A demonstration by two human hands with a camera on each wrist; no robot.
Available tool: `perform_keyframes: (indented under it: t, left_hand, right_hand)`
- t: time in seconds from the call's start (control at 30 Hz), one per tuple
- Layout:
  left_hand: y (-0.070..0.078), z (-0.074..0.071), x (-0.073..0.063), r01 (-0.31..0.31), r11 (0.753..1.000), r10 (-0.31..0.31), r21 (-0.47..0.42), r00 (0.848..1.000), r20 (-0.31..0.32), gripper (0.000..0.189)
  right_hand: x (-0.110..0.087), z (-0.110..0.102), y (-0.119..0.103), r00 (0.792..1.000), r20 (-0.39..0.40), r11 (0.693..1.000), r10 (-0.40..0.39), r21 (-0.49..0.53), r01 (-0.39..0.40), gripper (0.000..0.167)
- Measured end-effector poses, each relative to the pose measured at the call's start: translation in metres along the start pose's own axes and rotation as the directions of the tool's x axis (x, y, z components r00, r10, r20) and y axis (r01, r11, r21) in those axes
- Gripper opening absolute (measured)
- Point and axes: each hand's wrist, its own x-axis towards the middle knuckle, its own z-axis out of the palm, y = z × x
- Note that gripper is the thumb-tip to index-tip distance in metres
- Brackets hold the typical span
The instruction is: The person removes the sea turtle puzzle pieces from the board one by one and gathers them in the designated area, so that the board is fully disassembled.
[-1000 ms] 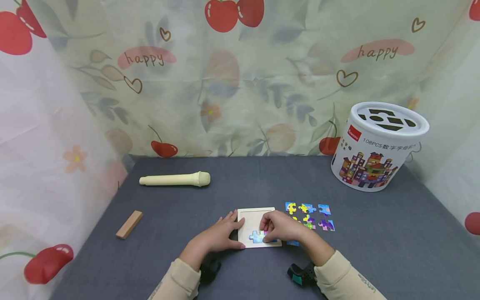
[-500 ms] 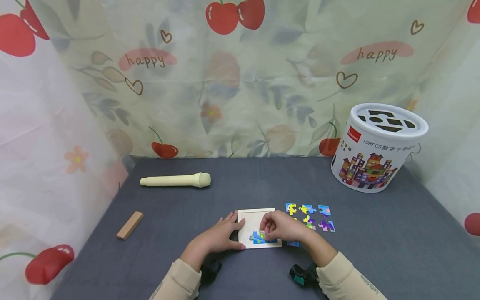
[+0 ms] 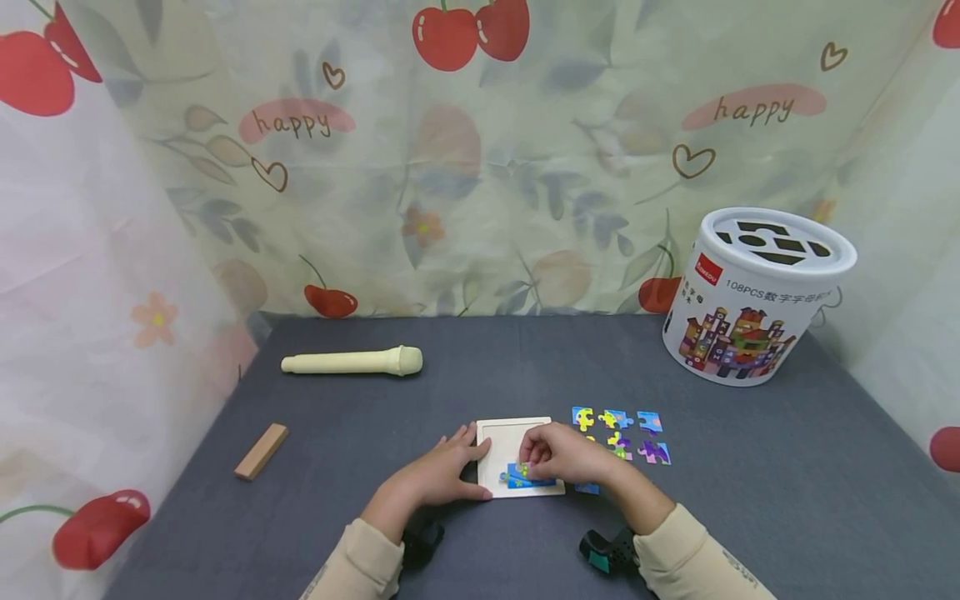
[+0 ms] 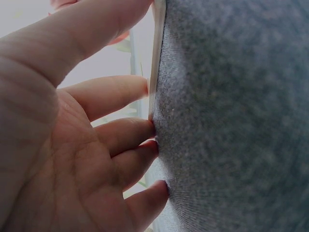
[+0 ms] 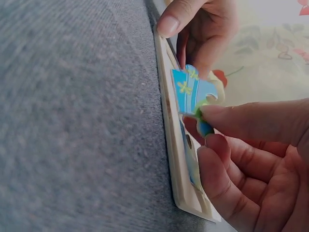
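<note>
A small pale wooden puzzle tray lies on the dark tabletop in the head view. My left hand rests at its left side, thumb near the front corner and fingers spread along the edge; the left wrist view shows the fingertips touching the tray's edge. My right hand pinches a blue jigsaw piece with yellow flower marks between thumb and fingers. That piece is tilted over the tray's front part. Another piece lies in the tray below it, partly hidden by the right hand.
Several loose jigsaw pieces lie right of the tray, some behind the right hand. A cream toy microphone and a wooden block lie at left. A white printed bucket stands at the back right.
The blue piece's face was pale with glare and now shows strong blue, so its tilt has shifted slightly. Both hands stay nearly in place.
</note>
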Motion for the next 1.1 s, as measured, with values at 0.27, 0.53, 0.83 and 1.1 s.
perform_keyframes:
  t: [0.27,0.53,0.83,1.1]
  left_hand:
    - [0.0,0.001,0.001,0.005,1.0,-0.005,0.004,1.0,0.005,0.076]
    - [0.0,0.001,0.0,0.007,1.0,-0.007,0.013,1.0,0.0,0.077]
    - [0.002,-0.001,-0.002,0.016,1.0,-0.016,0.001,1.0,0.007,0.077]
    - [0.002,0.0,-0.002,0.042,0.999,-0.042,0.0,0.999,0.013,0.077]
  right_hand:
    - [-0.006,-0.004,0.002,1.0,0.011,0.999,0.006,0.053,-0.006,0.007]
    - [-0.02,-0.013,0.009,0.999,0.028,0.995,0.043,0.09,-0.045,0.01]
    - [-0.041,-0.028,0.021,0.997,0.046,0.987,0.07,0.143,-0.076,0.014]
    - [-0.061,-0.037,0.036,0.996,0.043,0.975,0.08,0.204,-0.087,0.017]
